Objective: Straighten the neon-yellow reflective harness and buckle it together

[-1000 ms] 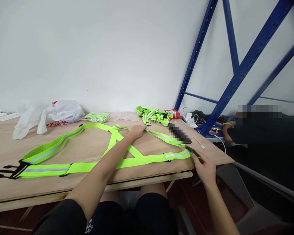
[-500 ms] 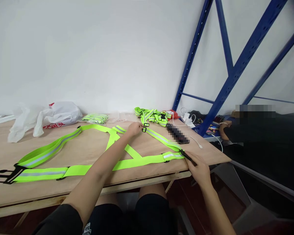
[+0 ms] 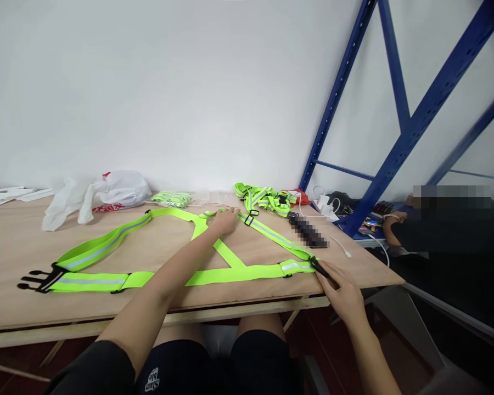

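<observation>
Laying the vest [image 3: 214,247] flat: left hand [image 3: 224,219] is pressing open-palmed at 12 o'clock, right hand [image 3: 341,291] pinching the buckle [image 3: 319,267] at 3; smoothing seems next.

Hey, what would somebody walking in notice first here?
A neon-yellow reflective strap harness lies spread across the plywood table. The left hand rests on its far straps, and the right hand touches its black buckle at the near edge. Blue shelving uprights rise at right.

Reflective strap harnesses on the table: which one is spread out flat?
The harness under both hands, laid open across the table's front. The second harness lies bunched near the wall, and the packed one is folded small.
</observation>
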